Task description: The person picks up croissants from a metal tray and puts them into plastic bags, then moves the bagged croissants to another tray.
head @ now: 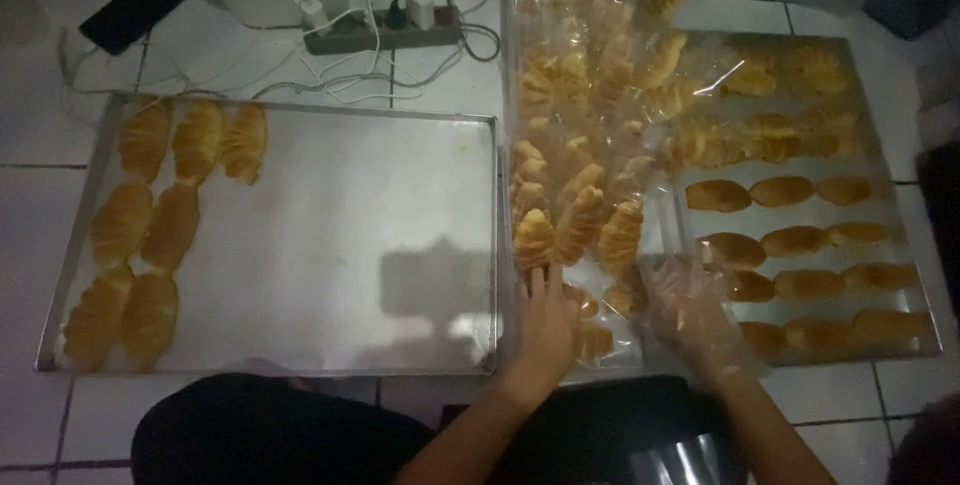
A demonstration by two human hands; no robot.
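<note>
The left hand [548, 317] lies flat, fingers extended and close together, palm down. Its fingertips touch the nearest wrapped pastry [533, 240] in the pile of bagged pastries [590, 125], which runs away from the hand along the strip between the two trays. Nothing is pinched or enclosed by this hand.

The right hand [692, 313] sits just right of the left hand, wearing a thin clear plastic glove. Its fingers are spread loosely. It appears to rest on clear wrapping at the near end of the pile, but the dim view does not show whether anything is gripped.

Just beyond and to the right of the right hand stands the right tray [905, 245], carrying rows of unwrapped oblong bread rolls [780, 191]; the rows farthest from the hand are covered by clear plastic. To the left of the left hand lies the left tray [330, 225], mostly bare metal, with a cluster of ridged pastries [150, 225] at its far-left edge, well apart from both hands.

Beyond the left tray, on the white tiled floor [30, 215], lie a power strip [385, 30] with tangled cables and a dark phone [133, 11].
</note>
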